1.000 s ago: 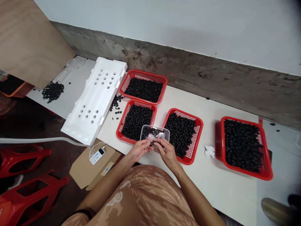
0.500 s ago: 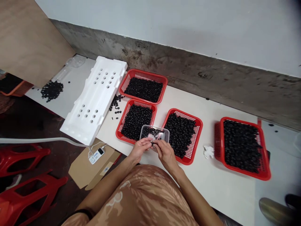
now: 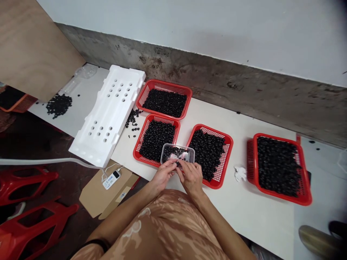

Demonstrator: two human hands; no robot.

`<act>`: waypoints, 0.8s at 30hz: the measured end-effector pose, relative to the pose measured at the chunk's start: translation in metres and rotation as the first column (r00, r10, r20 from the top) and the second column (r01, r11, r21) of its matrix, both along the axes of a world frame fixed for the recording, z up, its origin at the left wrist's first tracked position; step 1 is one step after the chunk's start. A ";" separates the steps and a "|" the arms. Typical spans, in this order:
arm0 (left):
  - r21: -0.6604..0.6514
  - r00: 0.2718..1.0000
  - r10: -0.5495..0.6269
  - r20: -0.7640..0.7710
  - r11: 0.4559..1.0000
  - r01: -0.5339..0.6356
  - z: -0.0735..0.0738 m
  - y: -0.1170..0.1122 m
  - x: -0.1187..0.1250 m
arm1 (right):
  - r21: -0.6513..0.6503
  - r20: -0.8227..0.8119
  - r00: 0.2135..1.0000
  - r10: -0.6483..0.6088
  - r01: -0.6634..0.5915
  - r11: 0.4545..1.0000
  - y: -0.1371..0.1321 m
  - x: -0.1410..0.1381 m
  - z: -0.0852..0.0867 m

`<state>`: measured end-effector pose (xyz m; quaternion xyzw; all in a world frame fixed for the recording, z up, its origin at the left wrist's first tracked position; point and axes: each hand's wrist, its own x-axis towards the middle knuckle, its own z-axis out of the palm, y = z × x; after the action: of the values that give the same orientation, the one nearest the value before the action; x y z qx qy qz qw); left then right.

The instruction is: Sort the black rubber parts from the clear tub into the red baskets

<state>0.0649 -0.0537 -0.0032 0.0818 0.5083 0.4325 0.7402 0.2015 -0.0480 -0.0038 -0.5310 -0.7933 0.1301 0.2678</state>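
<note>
My left hand (image 3: 163,174) and my right hand (image 3: 191,176) meet at the near edge of a small clear plastic tray (image 3: 177,153) that holds small black ring-shaped parts. Both hands have their fingertips pinched together over a tiny dark piece between them, too small to name. The clear tray rests across two red baskets (image 3: 137,151) (image 3: 226,159), both full of the same black parts.
Two more red baskets of black parts stand at the back (image 3: 164,85) and at the right (image 3: 279,196). A white foam block with holes (image 3: 108,115), loose black parts (image 3: 58,104), a crumpled white scrap (image 3: 240,174), a cardboard piece with a small white device (image 3: 111,179) and red stools (image 3: 32,216) surround the table.
Both hands have moved slightly forward toward the clear tray, fingertips still pinched together. The baskets have not moved.
</note>
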 end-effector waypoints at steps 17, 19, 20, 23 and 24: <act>0.157 0.978 -0.045 -0.204 0.985 0.078 -0.002 0.004 0.002 | -0.092 0.100 0.988 0.121 -0.112 0.989 0.013 -0.004 0.002; 0.148 0.979 -0.101 -0.180 0.981 0.128 0.000 0.004 -0.001 | -0.084 0.107 0.988 0.113 -0.104 0.991 0.012 -0.003 0.001; 0.143 0.976 -0.133 -0.171 0.977 0.158 0.000 0.004 -0.003 | -0.079 0.112 0.988 0.104 -0.095 0.992 0.011 -0.003 0.001; 0.135 0.968 -0.182 -0.173 0.969 0.207 -0.001 0.002 -0.007 | -0.050 0.129 0.988 0.089 -0.083 0.995 0.008 -0.001 -0.002; 0.137 0.966 -0.186 -0.178 0.968 0.211 -0.002 0.001 -0.007 | -0.035 0.131 0.987 0.091 -0.087 0.996 0.007 -0.001 -0.003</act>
<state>0.0579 -0.0526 -0.0050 0.2250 0.5216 0.3860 0.7268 0.2004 -0.0414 -0.0071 -0.5063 -0.8303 0.1181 0.2008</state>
